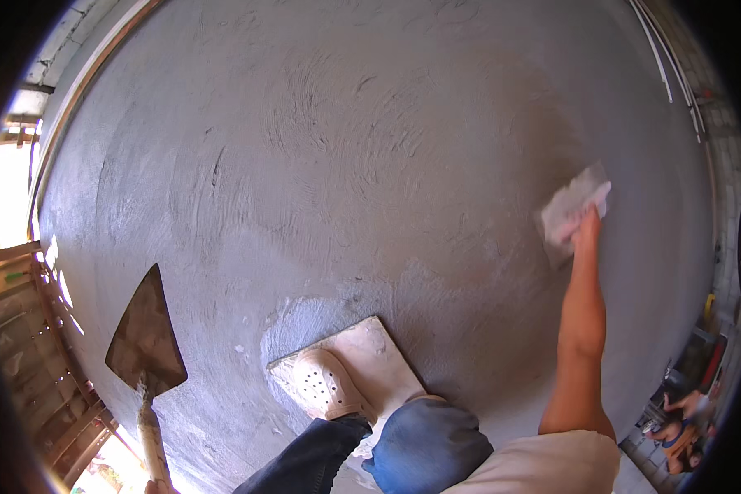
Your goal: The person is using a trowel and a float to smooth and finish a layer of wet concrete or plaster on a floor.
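Note:
My left hand (160,487) shows only a sliver at the lower left edge, closed round the handle of a pointed trowel (148,337). Its cement-stained blade points up and away over the grey floor. Far out to the right, my right hand (586,224) presses a pale, flat, ragged-edged pad (570,206) against the wet cement surface (370,189). Motion blurs the pad, so its material is unclear. Swirled marks and ridges run across the cement, with a darker, damp area beside the pad.
Beneath me a square board (391,354) lies on the cement, with my pale clog (325,383) on it. Wooden planks (41,329) stand at the left. Thin pale strips (654,49) edge the far right. Another person (679,432) is low at the right, by dark objects.

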A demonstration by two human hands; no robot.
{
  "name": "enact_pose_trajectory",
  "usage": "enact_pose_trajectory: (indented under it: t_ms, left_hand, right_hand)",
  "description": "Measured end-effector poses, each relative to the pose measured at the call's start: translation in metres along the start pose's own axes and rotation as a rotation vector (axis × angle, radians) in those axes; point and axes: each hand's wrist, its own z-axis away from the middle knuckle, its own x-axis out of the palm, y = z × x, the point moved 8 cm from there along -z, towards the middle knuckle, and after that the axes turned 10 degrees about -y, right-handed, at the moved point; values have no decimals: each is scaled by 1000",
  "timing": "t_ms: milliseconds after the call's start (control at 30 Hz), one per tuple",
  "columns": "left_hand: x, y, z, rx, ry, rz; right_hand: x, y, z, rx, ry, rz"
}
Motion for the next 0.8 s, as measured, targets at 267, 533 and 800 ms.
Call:
enact_pose_trajectory:
  t_ms: [267, 533, 800]
  left_hand:
    - [-3, 15, 0, 28, 38, 9]
    - [13, 14, -7, -5, -26, 127]
    - [2, -24, 3, -614, 46, 173]
  right_hand:
    - [351, 15, 24, -95, -500, 333]
    - [341, 87, 210, -69, -1096, 998]
    - [4, 49, 127, -20, -317, 612]
